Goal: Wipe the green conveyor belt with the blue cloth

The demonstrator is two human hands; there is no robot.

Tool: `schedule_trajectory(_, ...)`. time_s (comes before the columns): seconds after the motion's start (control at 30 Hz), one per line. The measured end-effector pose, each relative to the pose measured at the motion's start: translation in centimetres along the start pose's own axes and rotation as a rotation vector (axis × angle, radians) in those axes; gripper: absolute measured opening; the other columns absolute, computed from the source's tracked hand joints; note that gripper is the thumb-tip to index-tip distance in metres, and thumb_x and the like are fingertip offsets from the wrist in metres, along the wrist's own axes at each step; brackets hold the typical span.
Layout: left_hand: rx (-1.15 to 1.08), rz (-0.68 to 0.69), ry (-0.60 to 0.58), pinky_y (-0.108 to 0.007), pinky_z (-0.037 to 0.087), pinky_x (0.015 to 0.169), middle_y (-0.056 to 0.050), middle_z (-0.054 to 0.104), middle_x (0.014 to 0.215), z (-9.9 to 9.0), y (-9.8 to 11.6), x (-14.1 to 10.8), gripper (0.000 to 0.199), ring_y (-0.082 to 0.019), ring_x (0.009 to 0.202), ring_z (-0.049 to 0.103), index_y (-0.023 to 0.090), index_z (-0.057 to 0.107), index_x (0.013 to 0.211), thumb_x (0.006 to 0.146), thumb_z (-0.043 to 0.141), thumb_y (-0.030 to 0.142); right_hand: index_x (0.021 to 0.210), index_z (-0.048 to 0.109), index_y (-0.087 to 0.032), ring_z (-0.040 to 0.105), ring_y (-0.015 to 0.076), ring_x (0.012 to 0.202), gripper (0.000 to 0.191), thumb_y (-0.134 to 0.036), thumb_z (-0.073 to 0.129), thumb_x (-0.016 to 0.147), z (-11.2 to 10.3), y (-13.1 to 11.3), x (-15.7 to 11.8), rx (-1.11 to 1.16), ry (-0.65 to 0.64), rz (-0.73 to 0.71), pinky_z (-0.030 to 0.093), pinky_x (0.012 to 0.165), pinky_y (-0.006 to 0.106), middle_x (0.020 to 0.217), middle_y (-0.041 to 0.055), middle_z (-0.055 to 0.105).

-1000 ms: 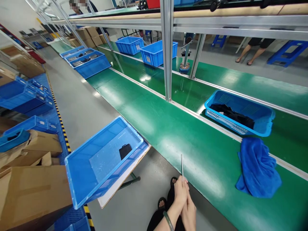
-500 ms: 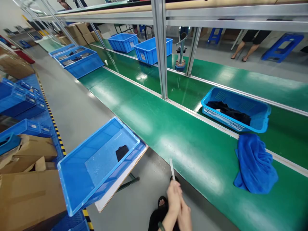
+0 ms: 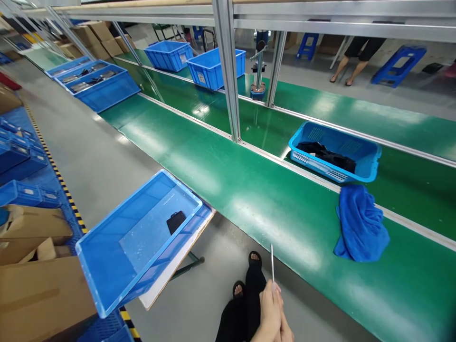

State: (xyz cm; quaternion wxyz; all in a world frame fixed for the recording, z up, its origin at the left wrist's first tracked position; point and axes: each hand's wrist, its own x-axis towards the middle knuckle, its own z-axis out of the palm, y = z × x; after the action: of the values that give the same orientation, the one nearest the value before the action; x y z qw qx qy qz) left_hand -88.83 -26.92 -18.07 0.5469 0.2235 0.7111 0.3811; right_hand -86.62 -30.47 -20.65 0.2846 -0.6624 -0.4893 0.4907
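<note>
Two hands pressed together at the bottom edge: left hand [image 3: 269, 311] in front, right hand [image 3: 285, 327] mostly hidden behind it. Fingers closed around one thin silver metal rod [image 3: 272, 262], upright, tip over the green conveyor table [image 3: 285, 209] edge. One tilted shallow blue plastic tray [image 3: 138, 237] left holds one small black pouch [image 3: 175, 221]. One crumpled blue towel [image 3: 359, 224] beside one blue slotted basket [image 3: 335, 151]. Nothing blocks the rod.
</note>
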Motion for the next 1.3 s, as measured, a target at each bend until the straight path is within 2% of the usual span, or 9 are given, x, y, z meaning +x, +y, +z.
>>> schedule_trajectory(0.17,0.020,0.017,0.090,-0.026,0.036,0.052,0.001,0.050,0.053,-3.2,0.6,0.3,0.044,-0.015,0.050,0.047,0.022,0.051,0.071,0.084,0.039,0.062,0.133,0.060,-0.017,0.045,0.0297,0.134,0.057,-0.052,0.040,0.093,-0.6,-0.3,-3.6,0.092,-0.023,0.070,0.042,0.108,0.038,0.134,0.0096,0.061)
schedule_trajectory(0.33,0.014,-0.010,0.039,-0.025,0.035,0.047,0.001,0.047,0.050,-1.1,0.8,-1.4,0.046,-0.015,0.048,0.046,0.022,0.051,0.067,0.083,0.041,0.064,0.136,0.058,-0.017,0.039,0.0319,0.137,0.062,-0.057,0.041,0.092,-2.7,1.0,-4.7,0.093,0.056,0.104,0.047,0.103,0.038,0.138,0.0095,0.058)
schedule_trajectory(0.43,0.008,-0.017,0.024,-0.024,0.035,0.047,0.002,0.046,0.049,0.1,0.6,-1.8,0.048,-0.014,0.046,0.046,0.021,0.050,0.066,0.083,0.041,0.065,0.135,0.058,-0.018,0.044,0.0308,0.135,0.059,-0.054,0.040,0.093,-3.4,1.9,-4.9,0.040,0.066,0.131,0.046,0.104,0.037,0.134,0.0082,0.061)
schedule_trajectory(0.6,-0.014,-0.005,0.005,-0.025,0.036,0.048,0.004,0.045,0.048,0.2,0.2,-1.3,0.052,-0.012,0.046,0.046,0.021,0.049,0.067,0.086,0.040,0.068,0.130,0.063,-0.021,0.049,0.0310,0.131,0.052,-0.046,0.038,0.092,-3.2,1.9,-4.7,0.014,0.045,0.120,0.044,0.106,0.040,0.125,0.0066,0.068)
schedule_trajectory(0.83,-0.034,-0.012,0.051,-0.025,0.043,0.053,0.004,0.053,0.062,-4.0,-0.7,-1.2,0.040,-0.010,0.052,0.049,0.017,0.058,0.077,0.093,0.052,0.053,0.127,0.066,-0.022,0.056,0.0287,0.124,0.049,-0.046,0.044,0.090,-0.8,0.2,-4.6,0.068,-0.123,0.088,0.048,0.101,0.035,0.123,0.0065,0.068)
schedule_trajectory(0.9,-0.039,-0.008,0.071,-0.025,0.044,0.054,0.003,0.054,0.065,-4.8,-0.7,-1.6,0.041,-0.010,0.053,0.049,0.017,0.057,0.078,0.093,0.051,0.054,0.129,0.064,-0.022,0.054,0.0271,0.126,0.050,-0.046,0.042,0.092,-0.2,0.2,-5.3,0.069,-0.105,0.067,0.047,0.102,0.033,0.129,0.0052,0.065)
schedule_trajectory(0.97,-0.040,0.000,0.059,-0.025,0.041,0.052,0.004,0.051,0.061,-4.3,-0.7,-2.0,0.045,-0.010,0.052,0.048,0.017,0.055,0.076,0.092,0.048,0.058,0.133,0.061,-0.020,0.049,0.0261,0.130,0.052,-0.046,0.039,0.093,-0.5,0.5,-5.9,0.057,-0.044,0.054,0.043,0.105,0.031,0.134,0.0054,0.061)
schedule_trajectory(1.17,-0.059,-0.044,0.000,-0.024,0.034,0.047,0.003,0.047,0.049,0.1,-0.1,-1.9,0.051,-0.013,0.047,0.046,0.020,0.052,0.069,0.082,0.044,0.069,0.138,0.055,-0.018,0.049,0.0265,0.131,0.055,-0.046,0.037,0.095,-3.8,1.2,-5.4,0.001,0.054,0.126,0.043,0.106,0.033,0.135,0.0064,0.060)
schedule_trajectory(1.3,-0.097,-0.074,0.015,-0.024,0.034,0.048,0.002,0.047,0.049,0.0,0.7,-1.8,0.051,-0.013,0.047,0.045,0.020,0.051,0.068,0.081,0.043,0.069,0.139,0.055,-0.018,0.047,0.0283,0.132,0.054,-0.042,0.035,0.094,-4.2,0.1,-4.8,-0.054,0.022,0.122,0.043,0.106,0.036,0.139,0.0059,0.057)
